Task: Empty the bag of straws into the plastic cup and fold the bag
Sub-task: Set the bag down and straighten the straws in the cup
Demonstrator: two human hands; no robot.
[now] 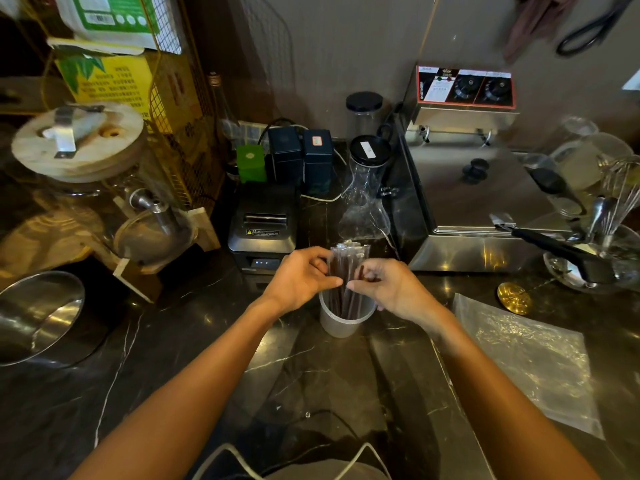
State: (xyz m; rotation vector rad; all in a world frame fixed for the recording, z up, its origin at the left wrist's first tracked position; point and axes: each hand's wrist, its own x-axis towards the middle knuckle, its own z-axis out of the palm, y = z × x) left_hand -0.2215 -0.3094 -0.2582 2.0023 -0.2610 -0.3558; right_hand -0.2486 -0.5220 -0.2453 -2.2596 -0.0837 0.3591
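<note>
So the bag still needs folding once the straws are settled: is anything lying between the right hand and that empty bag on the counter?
Nothing visible does. The right hand is at the straws in the plastic cup; the empty bag lies flat to its right, with only bare counter between them.

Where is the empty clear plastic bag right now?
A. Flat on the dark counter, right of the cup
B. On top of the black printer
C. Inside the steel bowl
A: the empty clear plastic bag lies flat on the dark marble counter, right of the translucent plastic cup of straws.
</note>
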